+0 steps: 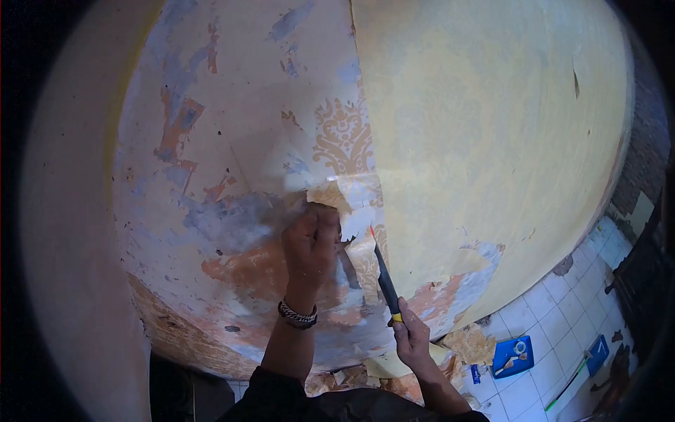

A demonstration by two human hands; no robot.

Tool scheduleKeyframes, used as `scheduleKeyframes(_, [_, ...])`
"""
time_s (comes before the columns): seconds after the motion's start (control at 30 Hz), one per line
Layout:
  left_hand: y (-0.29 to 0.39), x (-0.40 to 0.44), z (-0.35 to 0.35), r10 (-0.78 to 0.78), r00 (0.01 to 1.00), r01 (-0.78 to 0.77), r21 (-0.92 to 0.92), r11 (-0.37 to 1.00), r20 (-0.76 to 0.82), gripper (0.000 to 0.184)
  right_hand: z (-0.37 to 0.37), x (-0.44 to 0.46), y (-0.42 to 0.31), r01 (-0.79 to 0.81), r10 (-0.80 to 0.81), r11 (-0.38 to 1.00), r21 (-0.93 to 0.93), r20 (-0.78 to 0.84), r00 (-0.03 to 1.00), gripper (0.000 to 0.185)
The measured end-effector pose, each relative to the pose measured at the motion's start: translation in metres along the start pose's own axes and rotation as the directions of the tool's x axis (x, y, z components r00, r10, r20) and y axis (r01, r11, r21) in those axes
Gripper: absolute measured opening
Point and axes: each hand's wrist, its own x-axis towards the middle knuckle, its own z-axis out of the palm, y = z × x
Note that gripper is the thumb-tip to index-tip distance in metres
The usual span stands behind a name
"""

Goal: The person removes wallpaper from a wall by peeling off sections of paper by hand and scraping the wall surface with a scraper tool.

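My left hand [311, 243] is closed on a torn flap of wallpaper [328, 196], near the middle of the wall. To its right, my right hand [410, 336] grips a long black tool [386, 281] with a yellow band near the hand. The tool's reddish tip rests at the wall, beside a hanging strip of patterned wallpaper [363, 264]. Above the hands, a brown ornamental pattern [343, 137] shows on the wall next to the straight edge of the yellowish covering [492, 141].
Torn paper scraps [470, 344] lie along the wall's foot. On the white tiled floor [555, 309] are a blue tray [513, 357] holding small items, another blue object [597, 354] and a green stick [564, 385]. Dark furniture [643, 274] stands at the right.
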Motion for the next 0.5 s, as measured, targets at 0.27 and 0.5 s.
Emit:
scheduleKeyframes(0.27, [0.007, 0.005, -0.008, -0.192, 0.981, 0.182, -0.264, 0.947, -0.010, 0.032, -0.003, -0.013, 0.008, 0.049, -0.050, 0.998, -0.043, -0.021, 0.999, 0.053])
scheduleKeyframes(0.5, [0.015, 0.009, 0.005, -0.085, 0.995, 0.086, 0.030, 0.996, -0.048, 0.029, 0.004, -0.019, 0.009, 0.013, -0.014, 1.000, -0.020, -0.016, 1.000, 0.048])
